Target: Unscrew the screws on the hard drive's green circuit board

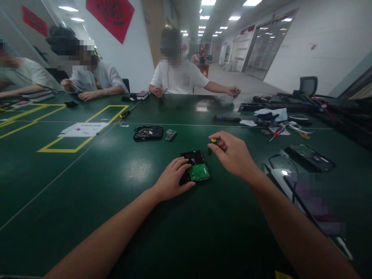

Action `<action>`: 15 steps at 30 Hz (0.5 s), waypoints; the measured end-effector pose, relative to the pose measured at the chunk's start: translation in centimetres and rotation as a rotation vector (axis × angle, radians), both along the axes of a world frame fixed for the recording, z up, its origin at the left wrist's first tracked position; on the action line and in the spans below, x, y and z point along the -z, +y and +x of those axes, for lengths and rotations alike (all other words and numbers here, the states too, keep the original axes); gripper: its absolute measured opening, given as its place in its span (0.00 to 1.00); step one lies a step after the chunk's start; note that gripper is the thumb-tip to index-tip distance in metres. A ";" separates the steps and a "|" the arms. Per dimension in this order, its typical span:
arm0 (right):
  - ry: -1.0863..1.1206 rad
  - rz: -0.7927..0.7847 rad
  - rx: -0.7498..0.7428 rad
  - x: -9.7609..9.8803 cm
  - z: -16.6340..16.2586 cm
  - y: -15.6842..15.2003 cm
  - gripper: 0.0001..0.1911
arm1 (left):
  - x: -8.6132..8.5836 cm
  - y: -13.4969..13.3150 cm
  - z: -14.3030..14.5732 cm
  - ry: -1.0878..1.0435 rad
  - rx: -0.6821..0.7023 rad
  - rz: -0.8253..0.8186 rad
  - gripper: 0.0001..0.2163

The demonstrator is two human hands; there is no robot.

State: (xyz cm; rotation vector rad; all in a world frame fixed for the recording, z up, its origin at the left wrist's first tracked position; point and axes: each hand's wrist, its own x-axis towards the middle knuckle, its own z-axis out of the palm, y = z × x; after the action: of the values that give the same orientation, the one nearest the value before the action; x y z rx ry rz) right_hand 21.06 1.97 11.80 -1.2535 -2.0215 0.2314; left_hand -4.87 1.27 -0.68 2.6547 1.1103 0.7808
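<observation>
A black hard drive (193,157) with a green circuit board (199,172) lies on the table in front of me. My left hand (174,177) grips its left side, fingers over the top and thumb along the near edge. Just right of the drive and a little above the table, my right hand (232,154) pinches a short yellow-and-black screwdriver handle (210,148) between thumb and fingers. Its tip cannot be made out. Farther off lie an opened hard drive (148,133) and a small loose circuit board (171,135).
Another hard drive (310,157) lies at right, near cables and a blurred device (305,197). Behind it are a red screwdriver (276,134) and a dark tool (226,118). Left are a yellow-black screwdriver (125,114) and a paper sheet (83,130). Several people sit across the green table (128,232).
</observation>
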 end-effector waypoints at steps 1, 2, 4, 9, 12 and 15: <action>0.003 -0.006 0.003 0.0 0.0 0.0 0.09 | 0.0 0.0 0.0 0.001 -0.001 0.000 0.30; 0.008 -0.012 0.007 0.0 -0.1 -0.1 0.09 | 0.0 0.0 0.0 0.005 -0.001 -0.001 0.30; 0.023 -0.025 0.017 0.0 -0.1 -0.1 0.09 | 0.0 0.0 0.0 0.013 -0.002 0.000 0.30; 0.033 -0.029 0.020 0.2 -0.1 0.0 0.09 | 0.1 0.0 -0.1 0.014 -0.003 0.000 0.30; 0.026 -0.011 -0.021 0.2 0.1 0.0 0.08 | 0.1 0.0 0.0 0.011 -0.006 0.000 0.30; 0.010 0.024 -0.061 0.1 0.2 0.1 0.12 | 0.1 0.1 0.0 0.007 -0.004 0.002 0.30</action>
State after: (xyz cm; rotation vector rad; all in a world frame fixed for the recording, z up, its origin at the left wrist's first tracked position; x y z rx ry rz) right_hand 21.24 2.03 11.68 -1.1752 -2.0500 0.2410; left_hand -4.88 1.33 -0.79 2.6592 1.1178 0.7744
